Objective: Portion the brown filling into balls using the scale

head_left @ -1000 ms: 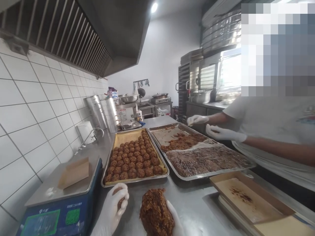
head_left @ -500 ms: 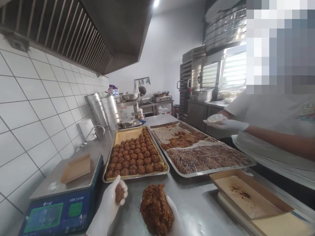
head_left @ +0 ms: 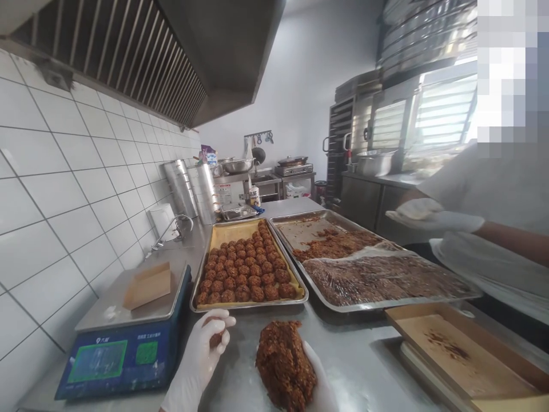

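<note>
We are shaping a ball: our left hand (head_left: 201,357) curls around a small filling portion (head_left: 215,339), and our right hand (head_left: 319,383) cups the big filling lump (head_left: 284,363) at 6 o'clock on the table (head_left: 360,366). Next comes placing it; the ball tray (head_left: 201,269) at 12 o'clock looks nearly full of filling balls (head_left: 244,272). The filling tray (head_left: 300,220) sits at 2 o'clock.

I see a blue scale (head_left: 122,352) at the left of the surface (head_left: 360,366), a cardboard piece (head_left: 148,284) lying on its pan. Beyond stands a tray of rolled balls (head_left: 249,269), and beside it a film-covered tray (head_left: 377,274).
</note>
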Demonstrator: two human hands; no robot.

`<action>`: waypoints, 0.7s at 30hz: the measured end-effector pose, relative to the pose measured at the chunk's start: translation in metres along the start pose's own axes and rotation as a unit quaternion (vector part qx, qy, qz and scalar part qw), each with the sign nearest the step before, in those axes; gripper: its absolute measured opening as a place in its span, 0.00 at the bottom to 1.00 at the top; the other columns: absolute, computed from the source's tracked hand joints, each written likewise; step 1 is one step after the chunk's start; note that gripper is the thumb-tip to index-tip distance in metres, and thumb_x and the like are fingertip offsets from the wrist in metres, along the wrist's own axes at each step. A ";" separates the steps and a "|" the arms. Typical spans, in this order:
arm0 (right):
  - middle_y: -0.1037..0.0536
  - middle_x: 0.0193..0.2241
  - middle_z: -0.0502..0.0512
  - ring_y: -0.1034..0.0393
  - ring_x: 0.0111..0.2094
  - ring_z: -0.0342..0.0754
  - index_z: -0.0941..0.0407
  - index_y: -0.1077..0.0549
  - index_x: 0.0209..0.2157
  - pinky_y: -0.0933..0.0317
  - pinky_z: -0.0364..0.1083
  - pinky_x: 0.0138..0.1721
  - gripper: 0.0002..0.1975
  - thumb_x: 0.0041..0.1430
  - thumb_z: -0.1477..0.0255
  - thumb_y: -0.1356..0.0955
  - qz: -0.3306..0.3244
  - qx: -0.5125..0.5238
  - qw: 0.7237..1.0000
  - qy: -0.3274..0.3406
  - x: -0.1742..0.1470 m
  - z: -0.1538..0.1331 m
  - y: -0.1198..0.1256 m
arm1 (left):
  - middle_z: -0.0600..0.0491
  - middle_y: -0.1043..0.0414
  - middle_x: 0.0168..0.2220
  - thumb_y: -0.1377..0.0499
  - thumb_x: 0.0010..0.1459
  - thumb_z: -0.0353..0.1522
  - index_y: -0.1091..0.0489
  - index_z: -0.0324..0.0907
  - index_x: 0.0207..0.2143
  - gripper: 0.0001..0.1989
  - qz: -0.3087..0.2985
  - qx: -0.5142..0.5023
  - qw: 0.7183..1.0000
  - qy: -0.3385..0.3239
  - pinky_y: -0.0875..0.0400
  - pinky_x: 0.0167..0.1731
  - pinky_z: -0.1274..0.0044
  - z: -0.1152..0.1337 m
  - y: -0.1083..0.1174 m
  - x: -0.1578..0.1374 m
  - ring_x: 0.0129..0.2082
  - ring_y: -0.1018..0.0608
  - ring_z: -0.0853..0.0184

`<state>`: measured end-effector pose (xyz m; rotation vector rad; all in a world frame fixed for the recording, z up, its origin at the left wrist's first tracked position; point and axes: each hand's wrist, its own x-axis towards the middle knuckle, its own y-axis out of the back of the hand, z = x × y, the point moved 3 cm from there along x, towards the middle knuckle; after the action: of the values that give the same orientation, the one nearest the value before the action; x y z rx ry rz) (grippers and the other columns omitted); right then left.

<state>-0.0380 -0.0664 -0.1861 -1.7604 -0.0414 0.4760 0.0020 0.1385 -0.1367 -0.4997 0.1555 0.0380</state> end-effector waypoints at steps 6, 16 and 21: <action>0.15 0.43 0.58 0.19 0.44 0.52 0.58 0.18 0.45 0.27 0.53 0.56 0.18 0.60 0.59 0.27 -0.005 0.040 0.998 -0.057 -0.001 0.000 -0.003 | 0.54 0.32 0.30 0.31 0.57 0.44 0.34 0.40 0.29 0.20 -0.017 -0.053 0.997 0.048 0.43 0.20 0.82 0.001 0.001 0.005 0.26 0.30 0.72; 0.15 0.44 0.61 0.19 0.44 0.52 0.62 0.18 0.45 0.28 0.53 0.59 0.18 0.61 0.62 0.27 0.057 0.077 0.994 -0.045 -0.010 0.001 -0.012 | 0.43 0.22 0.45 0.32 0.60 0.44 0.27 0.38 0.48 0.22 -0.024 -0.036 0.998 0.054 0.33 0.25 0.82 0.003 0.008 0.001 0.30 0.22 0.69; 0.15 0.43 0.61 0.20 0.45 0.53 0.61 0.18 0.45 0.29 0.56 0.59 0.18 0.58 0.62 0.25 0.047 0.063 0.996 -0.041 -0.009 0.001 -0.010 | 0.51 0.28 0.30 0.36 0.61 0.51 0.33 0.40 0.32 0.23 -0.040 -0.067 0.991 0.104 0.46 0.18 0.84 -0.005 0.001 -0.006 0.21 0.30 0.74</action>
<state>-0.0440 -0.0654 -0.1744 -1.6249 0.0135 0.6056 -0.0051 0.1376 -0.1404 -0.6440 0.3384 -0.0834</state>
